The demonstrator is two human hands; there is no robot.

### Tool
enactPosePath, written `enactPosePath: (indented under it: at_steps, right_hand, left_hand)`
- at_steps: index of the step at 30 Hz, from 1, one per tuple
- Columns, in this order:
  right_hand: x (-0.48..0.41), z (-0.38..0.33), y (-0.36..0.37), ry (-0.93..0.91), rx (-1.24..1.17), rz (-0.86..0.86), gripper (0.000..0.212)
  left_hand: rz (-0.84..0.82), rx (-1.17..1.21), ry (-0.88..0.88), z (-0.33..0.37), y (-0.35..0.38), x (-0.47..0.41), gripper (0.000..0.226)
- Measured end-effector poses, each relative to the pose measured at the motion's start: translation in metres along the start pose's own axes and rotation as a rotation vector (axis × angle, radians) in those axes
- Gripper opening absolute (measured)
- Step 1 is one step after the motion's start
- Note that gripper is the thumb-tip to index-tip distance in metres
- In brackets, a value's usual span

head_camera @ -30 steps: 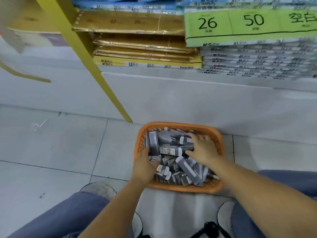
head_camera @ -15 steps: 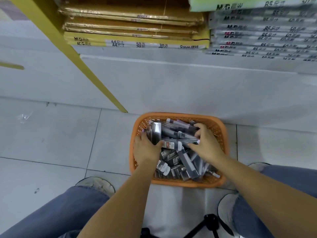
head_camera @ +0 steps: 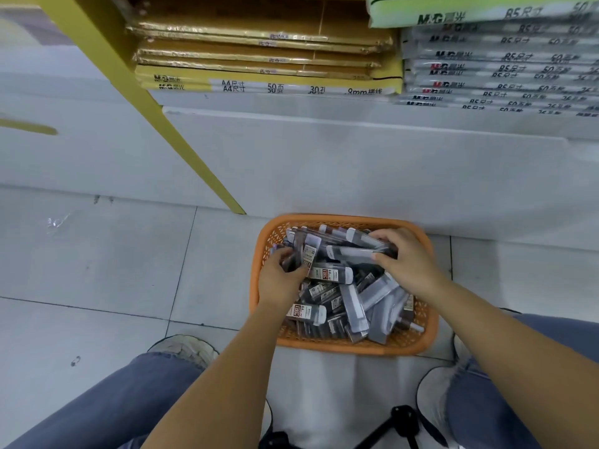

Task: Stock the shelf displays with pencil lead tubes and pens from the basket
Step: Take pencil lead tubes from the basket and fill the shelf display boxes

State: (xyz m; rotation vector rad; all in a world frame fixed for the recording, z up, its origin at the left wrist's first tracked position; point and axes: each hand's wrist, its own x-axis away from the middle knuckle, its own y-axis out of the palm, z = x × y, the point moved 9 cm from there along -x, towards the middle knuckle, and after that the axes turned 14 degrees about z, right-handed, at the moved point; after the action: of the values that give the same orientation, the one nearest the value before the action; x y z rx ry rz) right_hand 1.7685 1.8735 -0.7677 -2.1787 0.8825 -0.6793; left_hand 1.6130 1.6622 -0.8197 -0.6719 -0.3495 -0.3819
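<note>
An orange plastic basket (head_camera: 343, 346) stands on the tiled floor between my feet, heaped with several grey pencil lead tubes (head_camera: 355, 306) with white caps and red labels. My left hand (head_camera: 280, 280) is inside the basket at its left side, fingers curled round a small upright bunch of tubes (head_camera: 306, 252). My right hand (head_camera: 405, 260) is at the far right of the basket and grips several long tubes (head_camera: 351, 252) lying across the pile. No pens can be made out.
A white shelf base (head_camera: 356, 170) rises just behind the basket, with a slanted yellow frame post (head_camera: 168, 131) at its left. Stacked notebook packs (head_camera: 265, 59) and grey paper packs (head_camera: 499, 76) lie on the lowest shelf. A black tripod leg (head_camera: 402, 422) sits between my knees.
Both hands have gathered tubes and lifted them a little from the pile. My view has tilted further down, so the shelf packs sit higher in the frame.
</note>
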Motion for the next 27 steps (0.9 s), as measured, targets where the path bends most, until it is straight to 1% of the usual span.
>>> enactPosePath:
  at_steps: [3,5,7,9,13,15,16,20,21,23,24,25,27]
  right_hand:
    - [0.004,0.002,0.002,0.070,-0.045,-0.051,0.037]
    - [0.011,0.009,0.003,0.116,-0.016,-0.096,0.039]
    - [0.017,0.013,-0.004,0.149,-0.025,-0.070,0.037]
    - [0.021,0.011,-0.016,0.167,-0.096,0.008,0.031]
    - [0.028,-0.007,-0.040,0.234,-0.374,0.118,0.024]
    - [0.032,-0.019,-0.049,0.246,-0.473,0.135,0.023]
    - [0.035,-0.027,-0.053,0.248,-0.516,0.144,0.024]
    - [0.053,-0.065,-0.067,0.242,-0.715,0.202,0.031]
    - [0.060,-0.075,-0.069,0.240,-0.751,0.212,0.033]
    - [0.073,-0.096,-0.076,0.205,-0.753,0.230,0.043]
    - [0.079,-0.106,-0.077,0.186,-0.780,0.224,0.046]
    - [0.085,-0.116,-0.077,0.178,-0.832,0.211,0.045]
    - [0.095,-0.136,-0.079,0.152,-0.885,0.177,0.032]
  left_hand:
    - [-0.059,-0.008,0.005,-0.004,0.001,0.000,0.040]
    - [-0.076,-0.039,-0.012,-0.012,-0.001,0.000,0.041]
    - [-0.078,-0.055,-0.012,-0.014,-0.005,0.001,0.044]
    - [-0.055,-0.037,0.020,-0.005,-0.010,0.003,0.046]
    - [0.048,0.043,0.123,0.030,-0.033,0.010,0.029]
    - [0.037,0.177,0.128,0.049,-0.042,0.019,0.011]
    - [0.009,0.273,0.108,0.057,-0.045,0.026,0.010]
    - [-0.127,0.538,0.019,0.093,-0.048,0.064,0.013]
    - [-0.163,0.594,0.001,0.102,-0.048,0.074,0.019]
    - [-0.204,0.679,-0.009,0.119,-0.050,0.090,0.040]
    - [-0.235,0.718,-0.008,0.128,-0.051,0.098,0.047]
    - [-0.269,0.759,-0.007,0.137,-0.052,0.106,0.051]
    - [-0.315,0.843,-0.022,0.156,-0.059,0.120,0.056]
